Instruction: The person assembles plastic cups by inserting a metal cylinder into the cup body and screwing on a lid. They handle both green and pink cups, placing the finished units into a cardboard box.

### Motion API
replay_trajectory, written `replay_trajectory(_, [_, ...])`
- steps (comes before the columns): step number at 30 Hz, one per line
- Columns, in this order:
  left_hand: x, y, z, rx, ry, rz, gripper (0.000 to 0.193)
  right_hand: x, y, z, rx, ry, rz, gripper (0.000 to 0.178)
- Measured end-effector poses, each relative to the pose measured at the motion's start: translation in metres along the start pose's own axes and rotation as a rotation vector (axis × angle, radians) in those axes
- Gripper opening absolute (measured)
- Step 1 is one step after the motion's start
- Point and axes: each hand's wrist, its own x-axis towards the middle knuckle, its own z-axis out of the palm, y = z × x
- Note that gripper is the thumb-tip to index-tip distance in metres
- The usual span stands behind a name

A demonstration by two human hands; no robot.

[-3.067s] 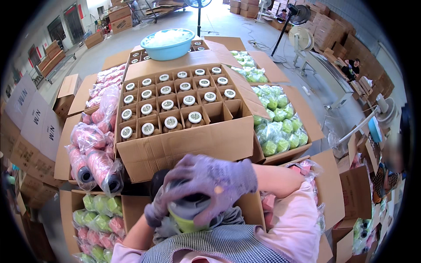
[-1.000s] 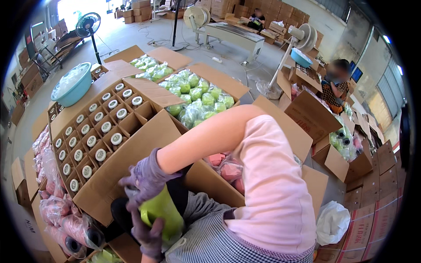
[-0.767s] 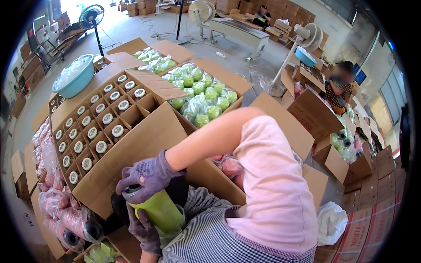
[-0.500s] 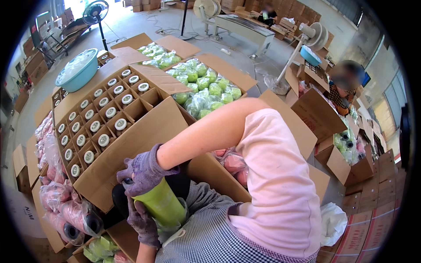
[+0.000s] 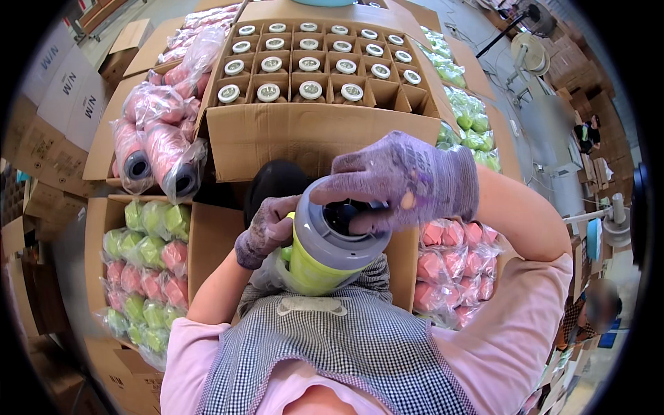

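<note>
A lime-green flask body [image 5: 312, 266] with a grey collar [image 5: 356, 253] stands tilted at my lap, its dark round mouth facing up. My left hand [image 5: 266, 232], in a purple-grey knit glove, is closed against the collar's left side. From the right, my gloved right hand [image 5: 408, 176] bends over the top, fingers curled on the rim and thumb reaching into the mouth. A black part shows inside; its kind is hidden. Clear plastic wrap [image 5: 268, 280] hangs around the flask's lower left.
Ahead stands a divided carton [image 5: 318, 142] with several white-lidded bottles [image 5: 310, 90]. Bagged pink flasks [image 5: 166, 142] lie to its left. Cartons beside me hold bagged green and pink pieces [image 5: 152, 282] at left and pink ones [image 5: 449, 266] at right. A person [image 5: 598, 308] is at far right.
My view has turned, bringing the divided carton straight ahead. The flask has come more upright, its mouth now in sight. My right hand has shifted from covering the top to reaching into the mouth.
</note>
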Motion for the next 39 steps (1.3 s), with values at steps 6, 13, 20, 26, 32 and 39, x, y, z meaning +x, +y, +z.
replay_trajectory(6, [-0.010,0.006,0.012,0.003,0.071,0.029,0.050,-0.008,-0.005,0.014,0.049,0.030,0.074,0.051])
replay_trajectory(13, [-0.020,0.027,0.050,0.270,0.367,0.084,0.049,-0.013,0.037,0.026,0.243,0.080,0.418,0.040])
replay_trajectory(20, [-0.054,0.040,-0.039,0.755,0.052,0.204,0.088,-0.019,0.043,0.028,0.059,0.141,0.178,0.033])
replay_trajectory(26, [-0.018,0.043,-0.060,0.630,0.022,0.331,0.026,-0.019,0.021,0.044,0.225,0.275,0.244,0.074])
replay_trajectory(32, [0.008,0.070,-0.062,0.361,-0.087,0.083,0.019,-0.023,0.017,0.071,0.269,0.535,0.283,0.112])
replay_trajectory(39, [-0.002,0.040,-0.056,0.316,0.067,0.349,0.016,-0.021,0.042,0.109,0.532,0.606,0.288,0.123])
